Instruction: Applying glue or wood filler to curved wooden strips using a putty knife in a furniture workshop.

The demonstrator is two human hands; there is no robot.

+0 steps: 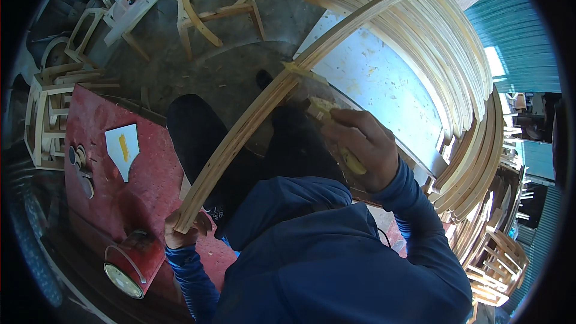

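A long curved laminated wooden piece [240,125] slants across my lap, its far end reaching over the stack at the upper right. Around its lower end are the fingers of my left hand [180,231], closed on the wood. My right hand [367,144] grips the yellowish handle of a putty knife [321,108]. The blade extends toward the wood's middle, with yellow putty [306,72] along its edge. That edge is at the side of the wood; whether it touches I cannot tell.
A red board [141,195] at left carries a white plate with a yellow smear [122,149], small round discs [80,162] and a red can [137,262]. Many curved wooden pieces [429,39] are stacked on a pale table [372,75]. Chair frames [222,9] stand beyond.
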